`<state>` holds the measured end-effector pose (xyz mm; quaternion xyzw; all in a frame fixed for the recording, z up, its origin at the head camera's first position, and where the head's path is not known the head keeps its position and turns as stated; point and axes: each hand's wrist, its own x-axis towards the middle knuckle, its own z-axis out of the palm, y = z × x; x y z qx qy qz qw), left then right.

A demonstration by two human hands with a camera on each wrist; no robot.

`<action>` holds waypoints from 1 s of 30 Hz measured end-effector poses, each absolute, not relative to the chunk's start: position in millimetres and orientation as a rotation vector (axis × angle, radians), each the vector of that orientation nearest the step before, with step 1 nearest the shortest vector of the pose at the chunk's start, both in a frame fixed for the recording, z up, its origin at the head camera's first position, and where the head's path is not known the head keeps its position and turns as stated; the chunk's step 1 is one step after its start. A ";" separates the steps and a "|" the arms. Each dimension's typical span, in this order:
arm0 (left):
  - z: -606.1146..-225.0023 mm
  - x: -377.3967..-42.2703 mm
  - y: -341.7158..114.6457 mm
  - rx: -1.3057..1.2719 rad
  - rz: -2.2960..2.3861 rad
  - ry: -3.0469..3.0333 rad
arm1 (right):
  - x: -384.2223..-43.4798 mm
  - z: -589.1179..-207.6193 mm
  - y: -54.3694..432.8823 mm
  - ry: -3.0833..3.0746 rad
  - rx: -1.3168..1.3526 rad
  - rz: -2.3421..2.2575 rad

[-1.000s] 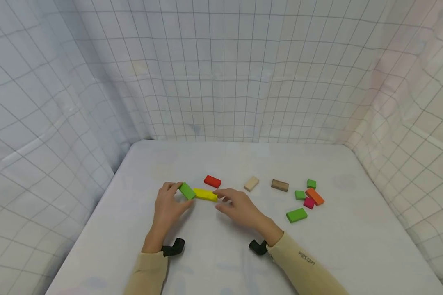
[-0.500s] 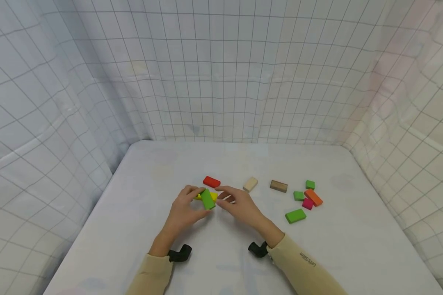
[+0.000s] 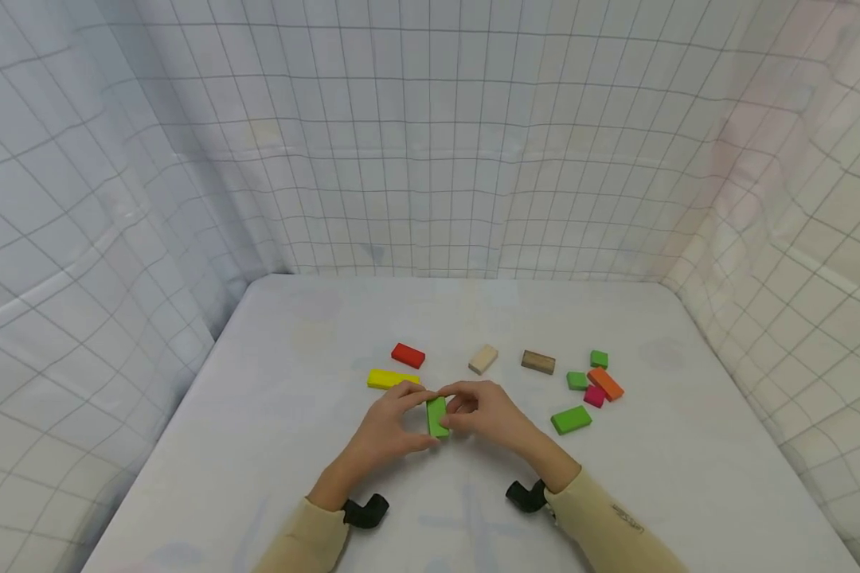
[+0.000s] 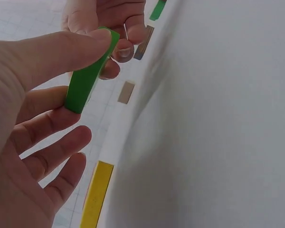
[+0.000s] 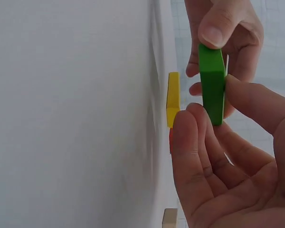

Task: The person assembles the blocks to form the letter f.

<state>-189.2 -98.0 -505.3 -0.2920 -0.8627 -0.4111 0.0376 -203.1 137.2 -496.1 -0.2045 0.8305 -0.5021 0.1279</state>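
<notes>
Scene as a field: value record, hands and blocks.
left hand: pinches green block at its two ends
right hand: thumb at that block's side, grip unclear
green block: held off the table
loose left: yellow block, red block
loose middle: beige block, brown block
loose right: orange block, pink block, two small green blocks, longer green block

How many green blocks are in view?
4: one held green block in the left hand; one long green block on the table, at right; one small green block just beyond it; a second small green block farther back. Others may be hidden.
</notes>
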 end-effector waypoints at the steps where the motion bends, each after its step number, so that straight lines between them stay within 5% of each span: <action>1: -506.8 -188.4 -97.0 -0.918 -1.254 -2.663 | -203.1 -497.4 139.9 2.402 -0.596 -1.445; 30: -509.2 -177.5 -88.9 -0.941 -0.846 -2.954 | -202.2 -505.9 160.3 2.414 -0.805 -1.160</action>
